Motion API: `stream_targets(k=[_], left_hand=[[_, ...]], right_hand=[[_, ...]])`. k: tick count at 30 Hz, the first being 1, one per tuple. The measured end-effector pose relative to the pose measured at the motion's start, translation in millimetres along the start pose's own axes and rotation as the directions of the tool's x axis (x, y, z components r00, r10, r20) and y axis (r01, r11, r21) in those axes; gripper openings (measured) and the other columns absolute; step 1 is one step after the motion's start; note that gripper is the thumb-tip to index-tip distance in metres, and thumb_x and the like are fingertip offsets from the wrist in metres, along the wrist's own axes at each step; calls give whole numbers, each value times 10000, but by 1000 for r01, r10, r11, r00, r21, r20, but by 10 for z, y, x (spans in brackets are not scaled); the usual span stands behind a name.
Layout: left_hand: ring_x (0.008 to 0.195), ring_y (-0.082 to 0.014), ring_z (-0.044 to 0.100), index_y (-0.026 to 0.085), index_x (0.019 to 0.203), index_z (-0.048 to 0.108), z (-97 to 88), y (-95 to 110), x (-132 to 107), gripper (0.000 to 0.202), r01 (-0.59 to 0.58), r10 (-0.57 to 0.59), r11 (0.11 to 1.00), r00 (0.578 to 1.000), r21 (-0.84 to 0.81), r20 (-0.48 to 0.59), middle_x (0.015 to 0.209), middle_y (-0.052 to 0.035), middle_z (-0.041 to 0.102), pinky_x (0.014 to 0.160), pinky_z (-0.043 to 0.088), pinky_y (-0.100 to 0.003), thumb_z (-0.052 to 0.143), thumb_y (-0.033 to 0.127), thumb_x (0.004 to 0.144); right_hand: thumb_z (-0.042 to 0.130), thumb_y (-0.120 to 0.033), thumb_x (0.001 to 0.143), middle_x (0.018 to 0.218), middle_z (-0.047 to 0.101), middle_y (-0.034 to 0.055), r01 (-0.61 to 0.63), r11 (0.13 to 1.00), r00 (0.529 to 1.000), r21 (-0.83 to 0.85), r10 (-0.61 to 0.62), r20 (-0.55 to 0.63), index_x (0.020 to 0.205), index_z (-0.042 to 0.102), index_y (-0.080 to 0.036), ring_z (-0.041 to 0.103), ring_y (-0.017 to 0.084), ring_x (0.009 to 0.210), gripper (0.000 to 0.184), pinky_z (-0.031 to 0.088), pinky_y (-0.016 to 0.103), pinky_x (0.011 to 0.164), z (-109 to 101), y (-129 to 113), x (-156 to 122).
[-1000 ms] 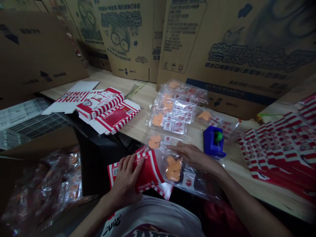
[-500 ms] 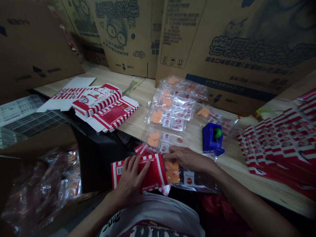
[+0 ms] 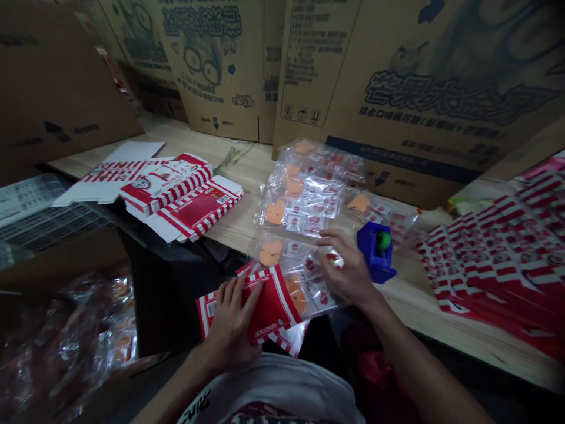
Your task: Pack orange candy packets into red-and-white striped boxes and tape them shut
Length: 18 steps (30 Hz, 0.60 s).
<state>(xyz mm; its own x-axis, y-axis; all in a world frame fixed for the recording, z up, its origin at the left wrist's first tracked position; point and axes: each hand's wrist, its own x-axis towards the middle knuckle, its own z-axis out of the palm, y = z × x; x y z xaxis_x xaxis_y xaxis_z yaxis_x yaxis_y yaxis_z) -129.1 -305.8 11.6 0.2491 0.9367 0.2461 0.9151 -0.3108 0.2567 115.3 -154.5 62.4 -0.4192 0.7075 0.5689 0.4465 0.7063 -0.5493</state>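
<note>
My left hand lies over a flat red carton with striped white edges and grips it in front of my body. A clear plastic packet with orange pieces and small white sachets sticks out of the carton's right end. My right hand is on the right part of that packet, its fingers bent and slightly blurred; its thumb is hard to see. Just beyond, another clear packet lies at the table edge. A second striped carton shows below the one I hold.
Overlapping clear packets lie farther back. A blue tape dispenser with green tape stands right of my right hand. Flat cartons are stacked at left, striped cartons at right. Large cardboard boxes line the back. An open box of packets sits lower left.
My right hand has moved up and away from the carton's mouth. The packet's right end has drawn in towards the carton, which is tilted a little more. My left hand stays on the carton.
</note>
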Motion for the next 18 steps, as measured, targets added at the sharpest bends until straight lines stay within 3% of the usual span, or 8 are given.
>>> stream_targets(k=[2, 3, 6, 9, 12, 14, 16, 18], left_hand=[[1256, -459, 353, 115, 1460, 247, -16, -35, -16, 1035, 49, -51, 998, 997, -28, -66, 1409, -258, 316, 1021, 303, -604, 665, 258, 524], [1250, -448, 364, 116, 1464, 230, -27, -42, -15, 1037, 71, -76, 996, 992, -44, -99, 1400, -253, 325, 1018, 316, -594, 666, 261, 535], [1251, -431, 374, 131, 1475, 197, -75, -6, 36, 1048, 110, -123, 991, 976, -82, -177, 1399, -239, 327, 1018, 338, -579, 668, 266, 548], [1266, -434, 369, 150, 1481, 186, -126, 98, 145, 1066, 98, -124, 988, 960, -116, -251, 1410, -230, 316, 1026, 334, -587, 680, 279, 546], [1273, -432, 373, 153, 1481, 190, -157, 215, 248, 1075, 108, -144, 986, 939, -130, -313, 1417, -231, 315, 1038, 322, -593, 706, 302, 550], [1271, -430, 378, 153, 1476, 204, -161, 286, 288, 1078, 129, -167, 983, 928, -131, -333, 1413, -229, 328, 1041, 322, -593, 721, 307, 543], [1265, -429, 384, 156, 1473, 215, -154, 360, 311, 1087, 153, -193, 978, 920, -143, -342, 1406, -225, 340, 1037, 329, -593, 734, 302, 529], [1262, -429, 384, 156, 1476, 207, -140, 443, 328, 1114, 193, -245, 965, 903, -175, -354, 1402, -224, 339, 1025, 345, -593, 752, 305, 515]], right_hand=[[586, -272, 878, 1166, 625, 129, -158, 986, 975, -45, 149, -163, 1087, 628, -189, 590, 273, 1111, 229, 465, 463, 974, -225, 98, -29], [579, -327, 888, 1163, 643, 131, -229, 973, 959, -36, 219, -179, 1133, 630, -184, 604, 284, 1103, 288, 468, 474, 971, -309, 135, -54], [486, -424, 940, 1130, 689, 112, -343, 934, 937, 96, 348, -39, 1247, 611, -183, 657, 278, 1031, 410, 525, 439, 902, -392, 126, -140], [441, -409, 970, 1293, 607, 104, -257, 953, 966, 158, 251, 59, 1347, 542, -219, 582, 268, 1177, 434, 474, 440, 999, -267, -75, -190], [461, -389, 968, 1497, 396, 95, -105, 986, 991, 127, 94, 92, 1398, 486, -266, 365, 284, 1379, 448, 350, 502, 1106, -109, -315, -195], [488, -415, 953, 1545, 314, 83, -45, 989, 993, 139, 28, 117, 1359, 531, -281, 254, 311, 1431, 430, 308, 551, 1117, -49, -424, -192], [532, -438, 927, 1555, 295, 76, -40, 984, 992, 173, 18, 123, 1274, 611, -279, 197, 340, 1447, 389, 260, 597, 1124, -14, -488, -208], [589, -424, 897, 1547, 307, 78, -103, 967, 995, 233, 99, 29, 1203, 651, -273, 219, 353, 1438, 347, 246, 608, 1127, 33, -530, -259]])
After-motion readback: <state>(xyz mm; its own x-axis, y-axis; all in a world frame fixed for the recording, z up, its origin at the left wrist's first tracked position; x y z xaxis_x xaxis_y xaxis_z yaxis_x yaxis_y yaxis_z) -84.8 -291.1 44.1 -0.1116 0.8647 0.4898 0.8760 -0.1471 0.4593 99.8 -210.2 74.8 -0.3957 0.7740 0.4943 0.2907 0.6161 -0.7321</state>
